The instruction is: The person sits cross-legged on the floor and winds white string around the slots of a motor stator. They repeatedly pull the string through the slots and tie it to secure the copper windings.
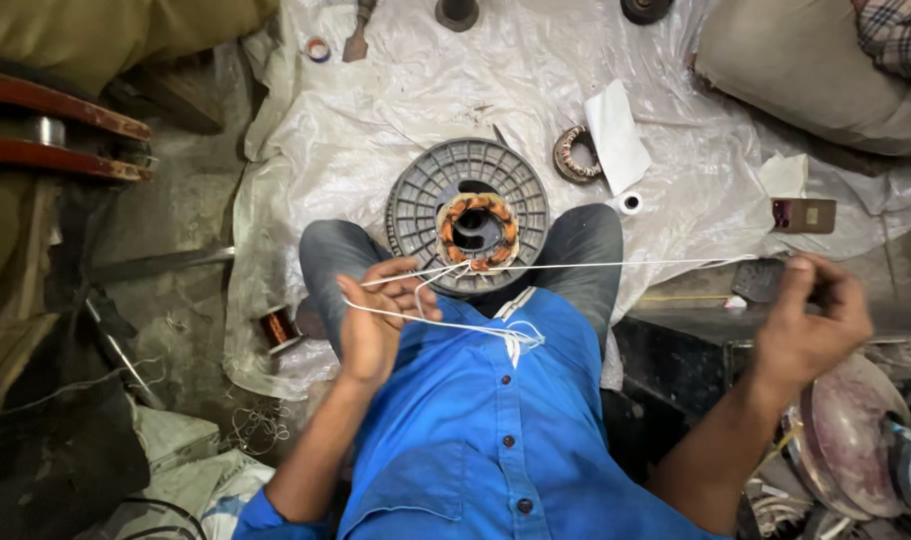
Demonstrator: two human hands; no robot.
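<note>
A round stator with copper-orange windings [477,231] rests on a grey ribbed plastic spool [424,195] held between my knees. White string [616,265] runs taut from the windings out to the right. My right hand [808,325] is far to the right, fingers closed on the string's end. My left hand [374,320] sits just left of the stator, fingers curled around several loops of the same string, which trail across my blue shirt.
A crumpled white plastic sheet [396,110] covers the floor. On it lie a second small stator [574,155], folded white paper [617,135], a tape roll [318,49] and a brown box [804,215]. A copper wire reel [277,327] is at left. A pillow [806,65] lies top right.
</note>
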